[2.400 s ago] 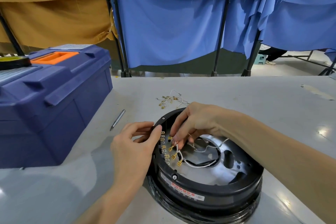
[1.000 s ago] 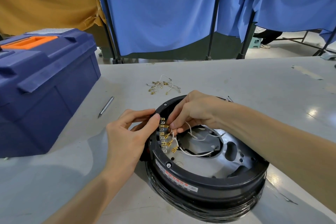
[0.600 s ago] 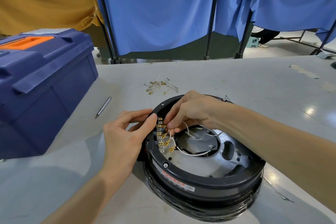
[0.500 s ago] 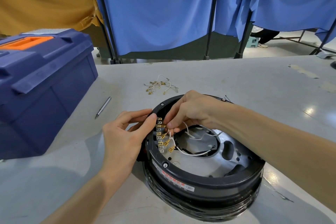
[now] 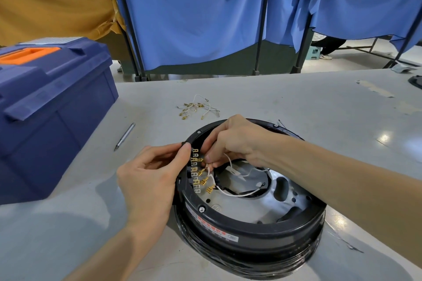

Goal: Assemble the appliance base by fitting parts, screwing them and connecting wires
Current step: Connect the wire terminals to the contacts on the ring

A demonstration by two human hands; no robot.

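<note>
A round black appliance base (image 5: 251,228) lies on the grey table, its metal inside facing up. A row of brass terminals (image 5: 196,170) runs along its left inner rim. Several white wires with gold connectors (image 5: 230,190) hang from there into the opening. My left hand (image 5: 150,180) grips the left rim, thumb on the edge beside the terminals. My right hand (image 5: 233,141) reaches over the base and pinches a white wire's connector right at the terminal row.
A blue toolbox (image 5: 45,107) with an orange handle stands at the left. A metal pen-like tool (image 5: 124,136) lies between it and the base. A small heap of spare wires with gold connectors (image 5: 197,107) lies behind the base. Blue curtains hang beyond the table.
My right hand has lifted from lower inside the base up to the terminal row with a wire connector. My left hand has stayed on the rim. The camera has tilted a little.
</note>
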